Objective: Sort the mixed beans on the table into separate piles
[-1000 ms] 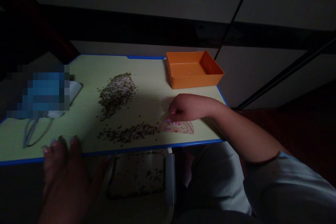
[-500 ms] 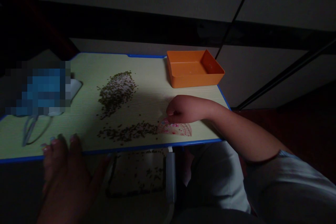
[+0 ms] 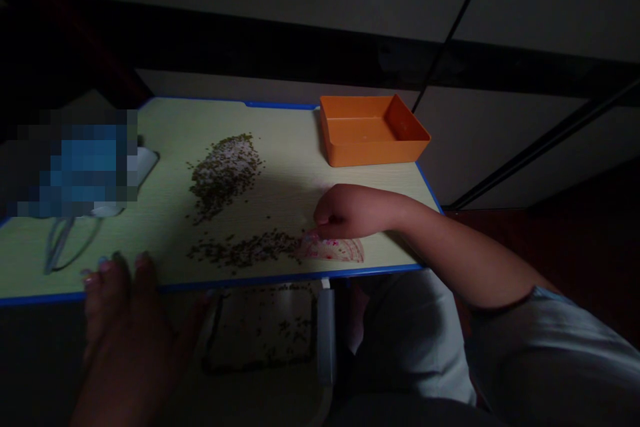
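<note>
My right hand (image 3: pixel 347 210) is closed, its fingertips pinching the upper edge of a clear protractor (image 3: pixel 337 251) with pink markings. The protractor's left end touches a row of small dark seeds (image 3: pixel 250 248) strewn along the table's near side. Farther back, a larger heap (image 3: pixel 225 170) mixes greenish-brown seeds with white grains. My left hand (image 3: pixel 133 320) is spread open with its fingertips over the near left edge of the table, holding nothing. What lies under the right palm is hidden.
An orange box (image 3: pixel 373 152) stands at the table's back right corner. The pale table (image 3: pixel 285 190) has a blue rim. At left lies a blurred-out blue item (image 3: pixel 87 167) with a cord loop. Below the front edge, a drawer-like shelf (image 3: pixel 245 333) holds scattered seeds.
My right hand and the protractor have shifted slightly left against the near row of seeds. The left hand stays at the table edge. The view has tilted a little.
</note>
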Demonstrator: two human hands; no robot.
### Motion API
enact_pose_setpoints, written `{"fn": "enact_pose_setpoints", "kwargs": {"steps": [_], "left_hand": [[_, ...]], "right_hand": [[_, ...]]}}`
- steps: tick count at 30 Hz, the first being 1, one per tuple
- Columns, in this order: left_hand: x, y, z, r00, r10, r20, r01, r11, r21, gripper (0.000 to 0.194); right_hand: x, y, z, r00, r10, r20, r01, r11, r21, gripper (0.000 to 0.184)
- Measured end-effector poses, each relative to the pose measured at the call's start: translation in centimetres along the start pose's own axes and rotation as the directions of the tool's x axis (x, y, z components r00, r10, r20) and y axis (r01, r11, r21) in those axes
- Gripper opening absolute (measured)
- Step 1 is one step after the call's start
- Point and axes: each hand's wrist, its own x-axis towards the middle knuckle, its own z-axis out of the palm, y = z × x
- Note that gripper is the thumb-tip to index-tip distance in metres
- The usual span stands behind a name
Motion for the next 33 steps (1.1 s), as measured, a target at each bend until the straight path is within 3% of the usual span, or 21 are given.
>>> {"fn": "enact_pose_setpoints", "kwargs": {"steps": [23,33], "left_hand": [[-0.01,0.12,0.03,0.999,-0.024,0.035,0.024,1.000,-0.007,0.083],[0.01,-0.06,0.03,1.000,0.001,0.013,-0.001,1.000,-0.015,0.082]], "right_hand": [[0.49,-0.45,0.73,0.998,0.014,-0.064,-0.022,0.993,-0.119,0.035],[0.26,-0.80,0.27,0.991,0.096,-0.092,-0.107,0.987,-0.117,0.037]]}}
